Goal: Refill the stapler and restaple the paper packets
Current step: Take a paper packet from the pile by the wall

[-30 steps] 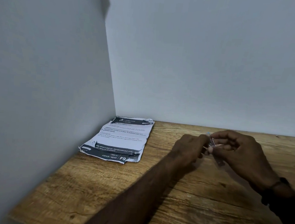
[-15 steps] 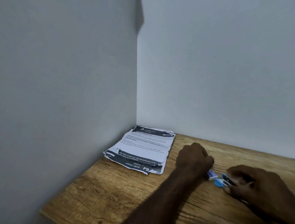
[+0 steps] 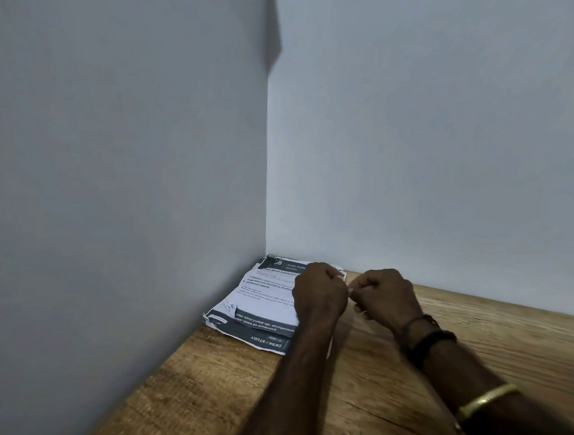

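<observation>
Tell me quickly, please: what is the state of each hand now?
Left hand: closed in a fist; what it holds cannot be told.
Right hand: closed, fingertips pinched toward the left hand; what it holds cannot be told.

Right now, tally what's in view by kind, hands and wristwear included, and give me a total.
Hands: 2, left hand and right hand, both closed, close together; anything held is hidden.
Paper stacks: 1, papers in the corner.
Tables: 1, table.
Wristwear on the right arm: 2, dark band and gold bangle.
Staplers: 0 visible.
Total: 6.
</observation>
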Demonstrator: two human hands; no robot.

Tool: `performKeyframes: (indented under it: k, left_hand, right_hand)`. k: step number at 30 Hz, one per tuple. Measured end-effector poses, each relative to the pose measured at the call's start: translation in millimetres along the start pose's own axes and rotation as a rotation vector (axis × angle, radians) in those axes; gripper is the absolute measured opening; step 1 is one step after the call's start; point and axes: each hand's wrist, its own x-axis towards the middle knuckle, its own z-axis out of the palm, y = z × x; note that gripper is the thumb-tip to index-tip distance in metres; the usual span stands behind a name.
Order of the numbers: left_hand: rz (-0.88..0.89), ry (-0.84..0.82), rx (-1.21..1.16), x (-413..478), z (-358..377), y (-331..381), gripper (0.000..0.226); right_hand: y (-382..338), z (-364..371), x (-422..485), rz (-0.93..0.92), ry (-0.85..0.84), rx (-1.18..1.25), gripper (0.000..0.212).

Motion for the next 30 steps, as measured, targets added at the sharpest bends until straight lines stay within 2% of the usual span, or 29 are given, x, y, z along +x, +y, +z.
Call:
performKeyframes:
  k: [4, 8, 10, 19, 25, 30]
  left_hand:
    - [-0.052, 0.038, 0.010, 5.6, -0.9, -11.8, 0.023]
    - [-0.089, 0.029, 0.012, 7.1, 0.2, -14.1, 0.025]
    - [-0.105, 0.012, 0.019, 7.6, 1.1, -14.6, 0.027]
    - [-0.153, -0.016, -0.026, 6.4, -0.9, -15.2, 0.025]
    - [-0.146, 0.036, -0.081, 4.7, -4.1, -13.7, 0.028]
    - [-0.129, 0.142, -0.144, 3.5, -6.8, -9.2, 0.031]
  right_hand:
    - [1.7, 22.3, 18.5, 0.103, 0.011, -0.115, 0.010]
    - [2.7, 37.0, 28.7, 0.178, 0.014, -0.174, 0.029]
    - [2.4, 42.0, 32.6, 0.184, 0.017, -0.156, 0.031]
    - [-4.5, 56.3, 37.0, 0.241, 0.124, 0.016, 0.027]
    - [-7.6, 56.8, 38.1, 0.280, 0.114, 0.039, 0.027]
    - [-5.0, 60.6, 32.9, 0.168, 0.182, 0.082, 0.005]
